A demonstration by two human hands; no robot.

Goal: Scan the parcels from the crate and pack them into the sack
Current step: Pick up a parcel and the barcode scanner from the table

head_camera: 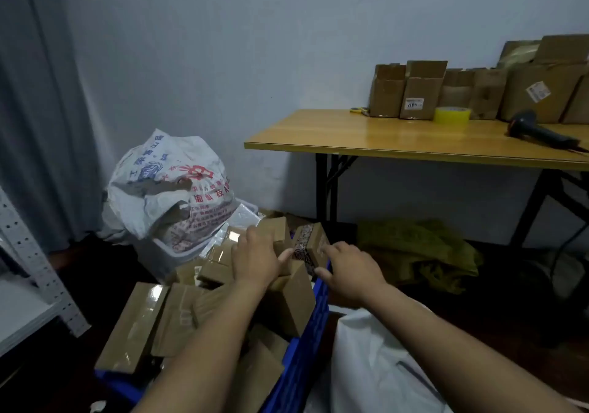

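Parcels (287,298): brown cardboard boxes under glossy tape, heaped at all angles above the rim of the crate (315,313). Crate is blue plastic with a ribbed wall. Patterned parcel (314,242) sits tilted at the far end. Sack (376,365): white, crumpled, just beside the crate's right wall.
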